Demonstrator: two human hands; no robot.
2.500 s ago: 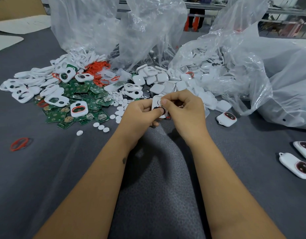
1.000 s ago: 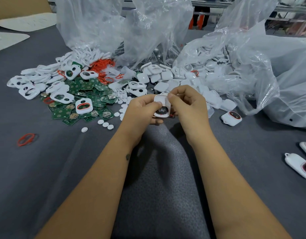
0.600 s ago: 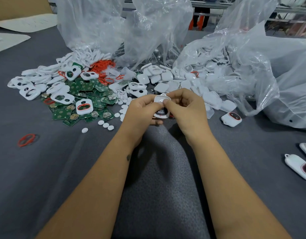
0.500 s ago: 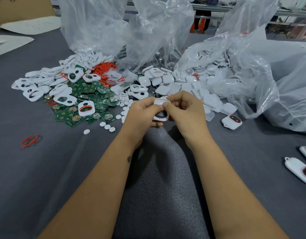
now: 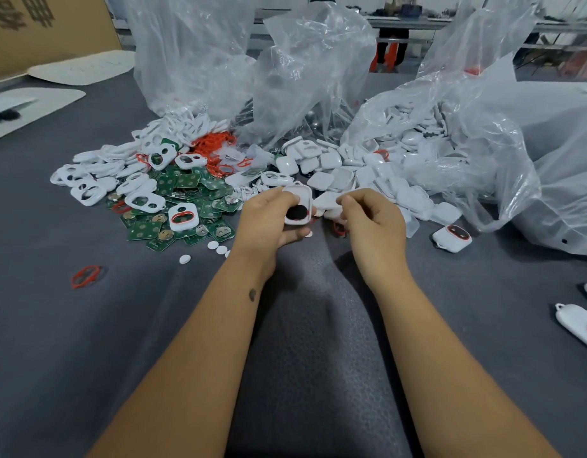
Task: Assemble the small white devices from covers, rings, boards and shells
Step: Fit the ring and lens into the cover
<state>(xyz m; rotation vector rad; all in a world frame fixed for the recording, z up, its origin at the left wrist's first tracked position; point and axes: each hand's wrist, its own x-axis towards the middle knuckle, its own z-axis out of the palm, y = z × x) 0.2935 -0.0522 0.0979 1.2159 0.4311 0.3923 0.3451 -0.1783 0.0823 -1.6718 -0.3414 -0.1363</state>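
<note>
Hands have parted: the left hand [image 5: 269,219] now holds the part-built device [image 5: 298,206] alone above the table [image 5: 54,325], while the right hand [image 5: 371,219], fingers loosely curled and apparently empty, has drawn back toward the shells [image 5: 345,175], likely for the next piece.

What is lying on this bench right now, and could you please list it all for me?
Part-built device: one, white with a dark round centre, held in the left hand.
Circuit boards: a heap, green, left of the hands.
Covers: many, white with cut-outs, on and around the boards.
Rings: a pile, red-orange, behind the boards; one loose ring near left.
Discs: several, white, near edge of the boards.
Shells: a heap, white, spilling from the right bag.
Finished devices: three in view, white, at right.
Plastic bags: several, clear, at the back.
Table cloth: grey.
Left hand: grips the device.
Right hand: curled beside it; contents unclear.
</note>
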